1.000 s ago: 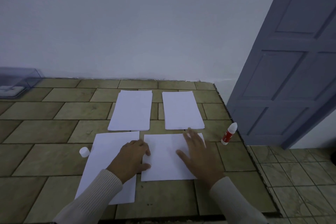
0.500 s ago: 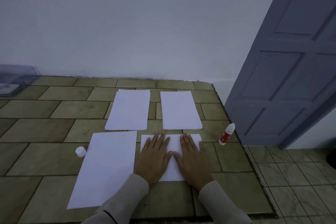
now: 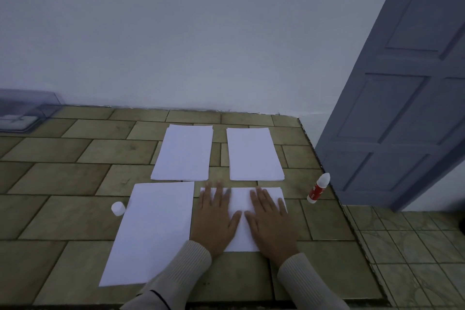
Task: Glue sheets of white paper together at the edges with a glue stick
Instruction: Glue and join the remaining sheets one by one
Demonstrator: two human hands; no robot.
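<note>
At the far left edge of the counter (image 3: 63,178), against the wall, sits a clear plastic box (image 3: 27,113); something pale and flat lies on its floor, too blurred to name. Toward the near right of the counter lies a white sheet (image 3: 240,199), and both hands press on it. The left hand (image 3: 216,221) lies flat over its left part and the right hand (image 3: 270,224) over its right part, thumbs turned inward and nearly meeting at the middle. Neither grip closes on anything: the fingers are straight and slightly spread, palms down on the paper. The glue stick (image 3: 318,187), red with a white tip, stands near the right edge of the counter, apart from the right hand and beyond the sheet's far right corner. Its small white cap (image 3: 118,208) sits just beside the left edge of a larger sheet (image 3: 156,231), which lies left of the pressed one with a narrow gap between them. Farther back, side by side, lie a left paper stack (image 3: 185,152) and a right paper stack (image 3: 254,155), both clear of the hands.
</note>
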